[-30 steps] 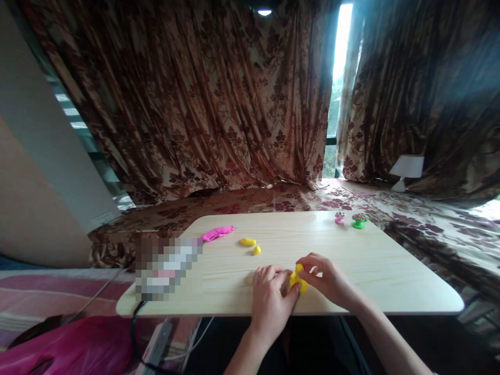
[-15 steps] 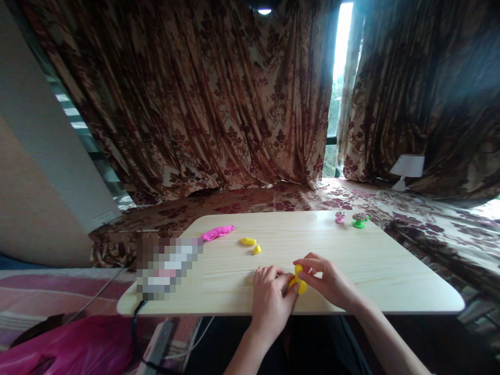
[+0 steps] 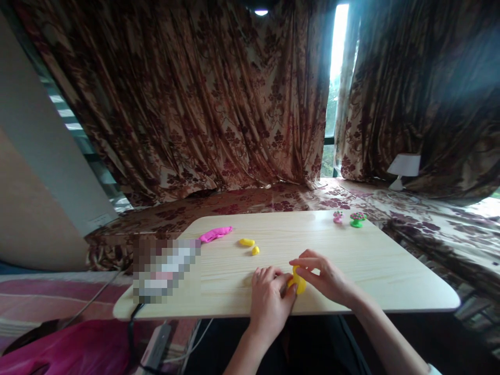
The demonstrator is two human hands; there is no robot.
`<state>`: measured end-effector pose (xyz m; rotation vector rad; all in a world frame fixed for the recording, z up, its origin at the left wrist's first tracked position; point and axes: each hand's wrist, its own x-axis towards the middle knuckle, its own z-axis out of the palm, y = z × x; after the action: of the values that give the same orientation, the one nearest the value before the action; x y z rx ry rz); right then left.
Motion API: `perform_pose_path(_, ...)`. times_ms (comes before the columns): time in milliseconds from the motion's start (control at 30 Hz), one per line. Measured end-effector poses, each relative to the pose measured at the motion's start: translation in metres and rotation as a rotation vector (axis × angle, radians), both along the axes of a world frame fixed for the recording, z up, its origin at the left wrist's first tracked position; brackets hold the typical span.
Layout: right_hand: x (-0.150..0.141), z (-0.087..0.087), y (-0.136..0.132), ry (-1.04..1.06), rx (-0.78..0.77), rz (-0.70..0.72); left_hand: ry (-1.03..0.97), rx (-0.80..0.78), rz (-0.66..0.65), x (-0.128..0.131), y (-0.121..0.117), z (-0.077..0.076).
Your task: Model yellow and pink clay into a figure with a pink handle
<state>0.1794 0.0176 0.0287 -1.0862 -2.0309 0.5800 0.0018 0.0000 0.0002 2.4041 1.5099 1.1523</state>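
Note:
Near the front edge of the table, a soft yellow piece of modelling clay (image 3: 300, 282) is between my two hands. My left hand (image 3: 269, 297) rests low on the table, with its thumb and index finger closed on the clay's lower left side. From the right, my right hand (image 3: 320, 273) pinches the clay's upper end between thumb and fingertips. Part of the clay is hidden behind the fingers. Two smaller yellow clay pieces, a longish one (image 3: 246, 242) and a rounded one (image 3: 255, 250), lie farther back to the left.
A pink clay strip (image 3: 215, 234) lies at the table's (image 3: 398, 281) back left, beside a blurred-out object (image 3: 167, 271). Small pink (image 3: 338, 217) and green (image 3: 357, 221) clay figures stand at the back right. A white lamp (image 3: 404, 165) stands beyond, before the curtains (image 3: 234, 104).
My right thumb has shifted slightly up and left, and more of the yellow clay shows below it. Both hands keep hold of it. The whole view has shifted a little.

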Motion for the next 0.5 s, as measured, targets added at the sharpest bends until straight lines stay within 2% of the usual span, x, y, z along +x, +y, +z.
perform_pose_path(267,0.018,-0.019,-0.013,-0.109,0.043,-0.118,-0.031,0.015,-0.006,-0.004,0.000,-0.001)
perform_pose_path(500,0.000,-0.025,-0.038,-0.272,0.087,-0.208,0.032,0.031,-0.043,-0.002,-0.008,0.004)
